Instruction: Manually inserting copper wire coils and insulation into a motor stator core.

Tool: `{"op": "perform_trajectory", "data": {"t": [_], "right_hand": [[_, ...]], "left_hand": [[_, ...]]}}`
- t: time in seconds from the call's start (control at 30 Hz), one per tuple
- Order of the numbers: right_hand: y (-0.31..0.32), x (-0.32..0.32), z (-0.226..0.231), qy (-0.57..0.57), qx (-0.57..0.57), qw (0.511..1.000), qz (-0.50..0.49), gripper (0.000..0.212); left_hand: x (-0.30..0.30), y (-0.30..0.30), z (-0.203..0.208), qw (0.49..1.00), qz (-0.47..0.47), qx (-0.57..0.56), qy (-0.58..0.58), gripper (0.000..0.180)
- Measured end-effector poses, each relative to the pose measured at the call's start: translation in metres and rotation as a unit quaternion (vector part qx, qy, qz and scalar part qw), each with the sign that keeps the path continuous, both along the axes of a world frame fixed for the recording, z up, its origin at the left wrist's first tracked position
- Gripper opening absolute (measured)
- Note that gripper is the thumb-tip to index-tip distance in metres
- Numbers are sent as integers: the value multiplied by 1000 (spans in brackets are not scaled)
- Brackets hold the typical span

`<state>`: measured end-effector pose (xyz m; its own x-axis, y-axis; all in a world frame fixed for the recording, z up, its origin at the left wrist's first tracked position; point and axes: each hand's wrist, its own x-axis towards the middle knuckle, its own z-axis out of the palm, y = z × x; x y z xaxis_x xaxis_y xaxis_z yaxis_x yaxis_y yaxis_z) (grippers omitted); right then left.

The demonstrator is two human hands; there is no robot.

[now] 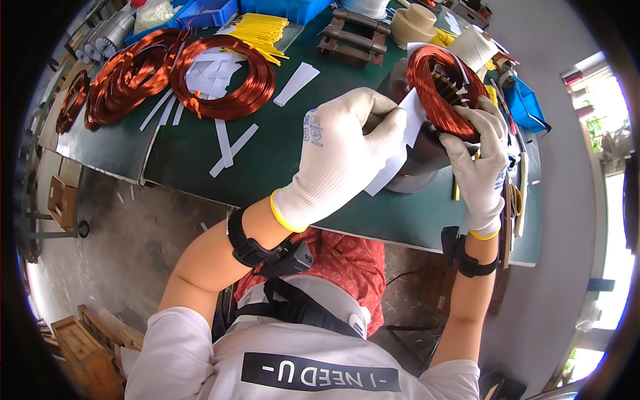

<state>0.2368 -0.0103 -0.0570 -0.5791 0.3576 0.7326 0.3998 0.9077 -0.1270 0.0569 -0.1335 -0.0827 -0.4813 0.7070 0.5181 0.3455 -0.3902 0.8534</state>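
Note:
My left hand, in a white knit glove with a yellow cuff, is closed with thumb and forefinger pinched at the edge of a white paper piece. That paper stands against a thick ring of copper wire winding, seated at the top of a dark grey cylindrical motor part. My right hand, gloved alike, grips the winding's near right side, thumb in front and fingers over the top. A second white sheet slants down beside the cylinder, under my left hand. Dark slots with yellowish strips show inside the ring.
Copper wire coils lie on the green table at the left, with white paper strips near them. Yellow strips, blue bins, a metal fixture and a thread cone stand behind.

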Motion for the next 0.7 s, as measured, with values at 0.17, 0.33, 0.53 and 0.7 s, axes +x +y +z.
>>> {"op": "perform_trajectory", "data": {"t": [0.17,0.33,0.53,0.7], "right_hand": [[-9,-12,-3,27,31,999,-26,40],[-24,-28,17,3,80,993,-82,23],[51,-8,77,55,-333,940,41,24],[66,-4,46,29,-450,881,143,58]], "left_hand": [[-2,6,7,999,0,-29,-38,11],[-23,35,20,997,-17,-68,-44,12],[-72,86,69,953,-149,-242,107,21],[-66,100,69,935,-113,-220,254,23]]}}
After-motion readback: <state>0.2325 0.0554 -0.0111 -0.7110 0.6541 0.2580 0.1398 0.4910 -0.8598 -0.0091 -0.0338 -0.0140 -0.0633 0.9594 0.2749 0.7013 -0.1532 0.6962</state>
